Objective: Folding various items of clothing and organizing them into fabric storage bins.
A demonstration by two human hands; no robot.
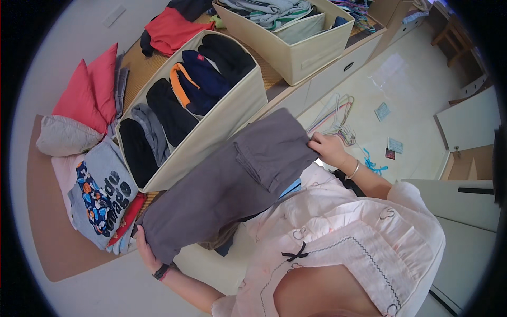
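Observation:
Between my two hands stretches a pair of dark grey trousers (222, 179), folded lengthwise, with a flap pocket showing near the right end. My left hand (148, 248) grips the lower left end, its thumb along the edge. At the upper right end my right hand (330, 149) pinches the cloth. Just beyond the trousers stands a cream fabric storage box (227, 116), holding rolled or folded dark clothes (169, 108) in sections. A pile of folded shirts (105, 195), a grey printed one on top, lies left of the box.
Pink cushions (87, 98) and a grey-white cushion (68, 134) lean at the left. A second cream box (296, 55) with clothes stands farther back, near a red garment (177, 31). On the floor at right lie hangers (338, 119) and a blue ribbon-like item (372, 162). A cabinet door (467, 124) hangs open.

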